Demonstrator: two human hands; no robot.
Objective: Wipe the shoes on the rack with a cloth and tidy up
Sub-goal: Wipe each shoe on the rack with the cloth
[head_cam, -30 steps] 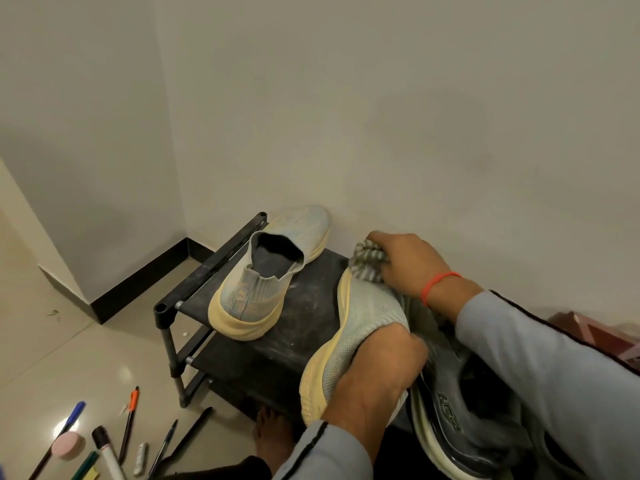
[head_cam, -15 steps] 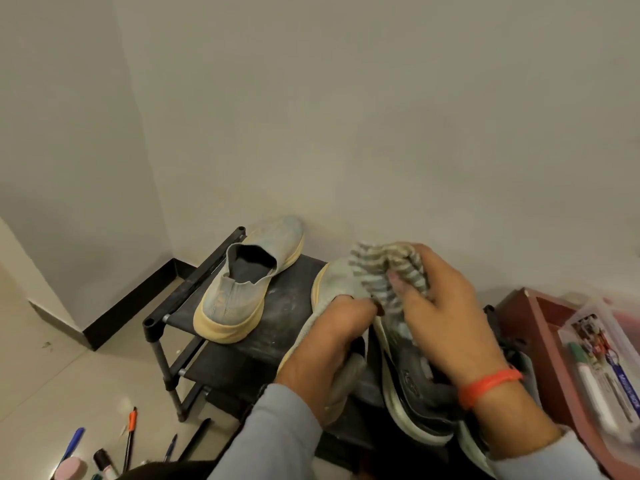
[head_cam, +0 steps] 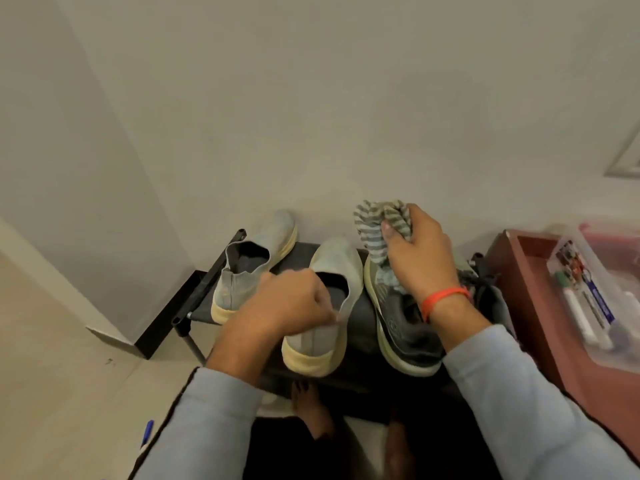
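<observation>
Two pale grey slip-on shoes with yellowish soles stand on the black shoe rack (head_cam: 204,289). The left slip-on (head_cam: 256,258) sits untouched. My left hand (head_cam: 294,303) pinches the collar of the right slip-on (head_cam: 332,271), which stands upright on the shelf. My right hand (head_cam: 419,258), with an orange band at the wrist, grips a bunched grey-striped cloth (head_cam: 377,223) above the toe of a dark sneaker (head_cam: 405,327) with a pale sole. Another dark shoe (head_cam: 488,292) lies behind my right wrist, mostly hidden.
A reddish-brown box (head_cam: 540,306) stands right of the rack, with a clear plastic case of markers (head_cam: 588,299) on it. A blue pen (head_cam: 147,433) lies on the tiled floor at lower left. The wall is close behind the rack. My bare feet show below.
The right slip-on, lifted and tilted in my left hand before, now stands flat on the shelf. My right hand with the cloth has moved over to the dark sneaker.
</observation>
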